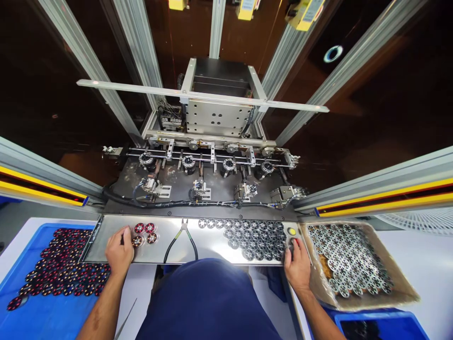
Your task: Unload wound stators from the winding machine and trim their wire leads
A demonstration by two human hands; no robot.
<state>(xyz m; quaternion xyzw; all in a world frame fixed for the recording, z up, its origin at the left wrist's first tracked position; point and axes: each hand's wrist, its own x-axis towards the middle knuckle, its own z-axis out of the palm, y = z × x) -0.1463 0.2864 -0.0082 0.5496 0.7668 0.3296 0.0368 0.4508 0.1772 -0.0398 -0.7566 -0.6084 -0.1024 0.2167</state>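
Observation:
My left hand [120, 252] rests at the left end of the metal tray [212, 243], its fingers curled around a dark spot that I cannot make out. Just right of it lie several round spoked parts [150, 227] with red and copper colouring. My right hand [297, 267] is at the tray's right end, thumb and fingers bent about a red button [294, 241], partly covered. A yellow button [291, 231] sits just above it. Left of this hand, many dark round spoked parts [260, 234] stand in rows. Pliers [184, 226] with dark handles lie mid-tray, handles spread.
Behind the tray stands a machine with several round fixtures [188, 163] and small clamps. A blue tray [53, 311] of red-black round parts is at left. To the right, a lined carton [396, 288] holds silver ones. Yellow light bars [385, 197] flank both sides.

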